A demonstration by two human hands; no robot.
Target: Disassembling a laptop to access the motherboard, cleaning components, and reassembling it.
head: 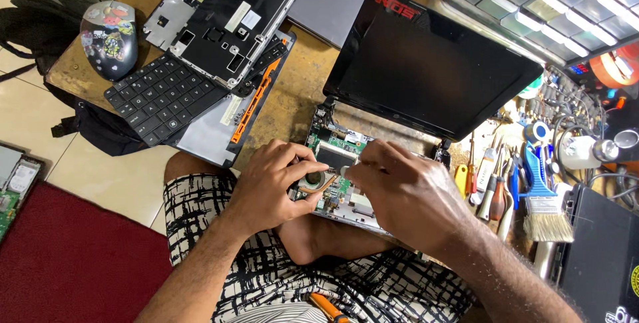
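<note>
Both hands curled over the opened laptop's motherboard: left hand gripping its fan-side edge, right hand pinching beside the cooling fan, its contents hidden.

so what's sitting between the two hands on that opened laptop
In the head view, a round cooling fan on the green circuit board lies between the left hand and right hand.

Worn wooden bench, keyboard, brush, screwdrivers

Single head-worn view, looking steeply down from close above onto the lap and the near edge of the wooden workbench. Faces forward across the bench toward a parts drawer cabinet at the top right.
</note>
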